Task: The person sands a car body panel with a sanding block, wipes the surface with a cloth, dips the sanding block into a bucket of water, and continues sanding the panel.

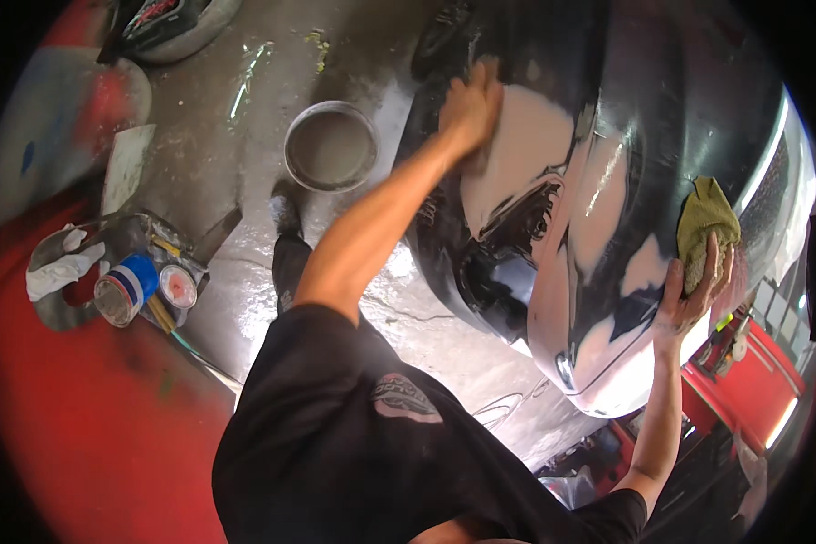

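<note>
A dark car body with pale, dull patches fills the right half of the view. My left hand reaches out to the edge of the large patch, its fingers curled in and pressed to the panel; whatever they hold is hidden. Farther right, my right hand grips an olive-green cloth against the bodywork, its fingers over the lower part of the cloth. Between my arms lies a dark opening in the bodywork.
A round bucket of murky grey liquid stands on the wet floor left of the car. At left are a blue can, a small round tin and white crumpled paper, beside a red panel. A red cabinet stands at right.
</note>
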### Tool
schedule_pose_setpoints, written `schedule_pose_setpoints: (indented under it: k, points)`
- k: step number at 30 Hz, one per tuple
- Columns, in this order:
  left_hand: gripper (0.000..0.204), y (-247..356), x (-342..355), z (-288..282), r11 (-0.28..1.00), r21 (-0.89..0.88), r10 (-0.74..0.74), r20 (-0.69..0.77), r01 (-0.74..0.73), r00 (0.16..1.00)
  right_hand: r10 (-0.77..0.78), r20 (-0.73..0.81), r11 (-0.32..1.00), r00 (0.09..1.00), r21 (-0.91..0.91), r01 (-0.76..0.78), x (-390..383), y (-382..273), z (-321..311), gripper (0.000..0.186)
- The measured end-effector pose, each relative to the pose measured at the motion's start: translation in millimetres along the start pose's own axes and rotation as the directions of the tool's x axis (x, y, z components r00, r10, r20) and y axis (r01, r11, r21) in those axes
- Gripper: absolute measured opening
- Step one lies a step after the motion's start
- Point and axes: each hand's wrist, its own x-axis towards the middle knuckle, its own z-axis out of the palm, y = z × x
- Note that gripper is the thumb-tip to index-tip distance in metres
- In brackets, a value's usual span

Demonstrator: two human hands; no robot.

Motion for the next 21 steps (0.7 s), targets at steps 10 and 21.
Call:
schedule_pose_setpoints:
  k: [10,21]
  points:
    - [0.067,-37.4,9.9,10.4,0.993,0.065,0.097,-0.036,-0.094,0.995,-0.035,-0.023,0.997,0.999,0.063,0.036,7.0,-4.6,4.3,0.061]
    - [0.065,4.9,5.3,-3.7,0.997,-0.026,-0.071,0.023,0.071,0.997,-0.001,-0.032,0.999,0.999,0.050,0.002,-0.8,1.0,5.1,0.061]
